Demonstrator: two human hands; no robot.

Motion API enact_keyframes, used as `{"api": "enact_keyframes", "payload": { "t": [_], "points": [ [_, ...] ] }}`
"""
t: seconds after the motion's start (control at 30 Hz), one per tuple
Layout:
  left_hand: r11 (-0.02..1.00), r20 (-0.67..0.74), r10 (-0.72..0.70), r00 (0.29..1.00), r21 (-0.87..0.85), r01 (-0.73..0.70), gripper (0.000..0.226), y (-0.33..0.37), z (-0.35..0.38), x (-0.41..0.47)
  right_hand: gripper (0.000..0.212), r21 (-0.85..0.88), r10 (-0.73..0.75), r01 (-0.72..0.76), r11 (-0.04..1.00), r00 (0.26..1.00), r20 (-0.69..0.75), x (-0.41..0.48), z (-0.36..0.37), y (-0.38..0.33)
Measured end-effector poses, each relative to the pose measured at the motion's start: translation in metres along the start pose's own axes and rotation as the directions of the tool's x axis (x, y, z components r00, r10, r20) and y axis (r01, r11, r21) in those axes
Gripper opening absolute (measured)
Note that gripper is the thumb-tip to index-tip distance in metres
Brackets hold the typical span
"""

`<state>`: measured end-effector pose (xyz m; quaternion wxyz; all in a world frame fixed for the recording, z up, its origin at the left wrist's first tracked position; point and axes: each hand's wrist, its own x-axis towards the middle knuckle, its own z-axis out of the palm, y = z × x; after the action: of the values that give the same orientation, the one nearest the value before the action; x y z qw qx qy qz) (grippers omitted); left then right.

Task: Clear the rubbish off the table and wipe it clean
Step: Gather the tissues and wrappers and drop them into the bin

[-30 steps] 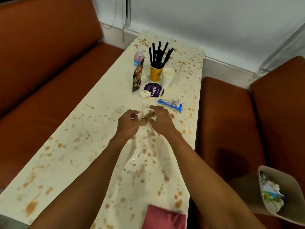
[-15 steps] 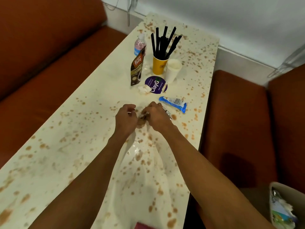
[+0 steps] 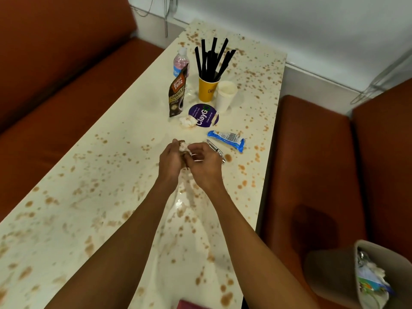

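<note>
Clutching tissue (image 3: 182, 147), mostly hidden: left hand (image 3: 170, 161), right hand (image 3: 204, 163)

We see 2 rust-orange benches (image 3: 66, 103) flanking the table's (image 3: 100, 175) long edges (thin cables (image 3: 166, 18) hang on the white wall (image 3: 289, 23)).

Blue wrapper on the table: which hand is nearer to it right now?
Right. The right hand is just left of the blue wrapper, not touching it; the left hand is farther off, on the right hand's other side. Both hold a crumpled tissue.
</note>
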<state>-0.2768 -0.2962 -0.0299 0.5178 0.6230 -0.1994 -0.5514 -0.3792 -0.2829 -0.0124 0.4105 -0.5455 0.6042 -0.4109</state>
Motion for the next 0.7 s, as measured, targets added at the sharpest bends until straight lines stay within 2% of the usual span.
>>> {"api": "enact_keyframes", "payload": {
  "t": [0.07, 0.13, 0.3, 0.37, 0.43, 0.5, 0.57, 0.63, 0.7],
  "points": [
    [0.999, -0.001, -0.031, 1.0, -0.035, 0.03, 0.045, -0.003, -0.001, 0.002, 0.022, 0.053, 0.062, -0.063, 0.997, 0.998, 0.026, -0.007, 0.003, 0.001],
    [0.999, -0.028, -0.031, 0.999, -0.028, 0.03, 0.049, -0.004, -0.001, 0.003, 0.033, 0.065, 0.107, -0.111, 0.992, 0.992, 0.069, -0.014, 0.002, 0.002],
    [0.996, -0.097, 0.02, 0.995, 0.09, -0.011, 0.044, -0.005, 0.005, -0.001, 0.05, -0.029, 0.101, -0.098, 0.995, 0.978, 0.184, -0.022, -0.009, 0.002],
    [0.995, -0.124, 0.023, 0.992, 0.104, -0.01, 0.042, -0.008, 0.004, 0.001, 0.05, -0.016, 0.105, -0.104, 0.994, 0.977, 0.183, -0.018, -0.015, 0.004],
    [0.996, -0.137, 0.005, 0.991, 0.089, 0.008, 0.043, -0.008, 0.005, 0.001, 0.047, -0.025, 0.104, -0.102, 0.995, 0.987, 0.123, -0.011, -0.024, 0.007],
    [0.996, -0.136, -0.014, 0.991, 0.08, 0.025, 0.043, -0.007, 0.007, 0.0, 0.043, -0.137, 0.085, -0.08, 0.987, 0.996, 0.028, -0.001, -0.035, 0.013],
    [0.996, -0.133, -0.018, 0.991, 0.084, 0.029, 0.041, -0.006, 0.007, 0.001, 0.042, -0.324, 0.042, -0.05, 0.945, 0.999, -0.032, 0.013, -0.045, 0.023],
    [0.996, -0.124, -0.028, 0.992, 0.084, 0.039, 0.039, -0.007, 0.007, 0.003, 0.047, -0.504, 0.002, -0.024, 0.863, 0.999, -0.044, 0.03, -0.051, 0.033],
    [0.996, -0.105, -0.043, 0.994, 0.071, 0.051, 0.038, -0.008, 0.008, 0.005, 0.049, -0.607, 0.008, -0.019, 0.795, 1.0, -0.02, 0.044, -0.054, 0.04]
  ]
}}
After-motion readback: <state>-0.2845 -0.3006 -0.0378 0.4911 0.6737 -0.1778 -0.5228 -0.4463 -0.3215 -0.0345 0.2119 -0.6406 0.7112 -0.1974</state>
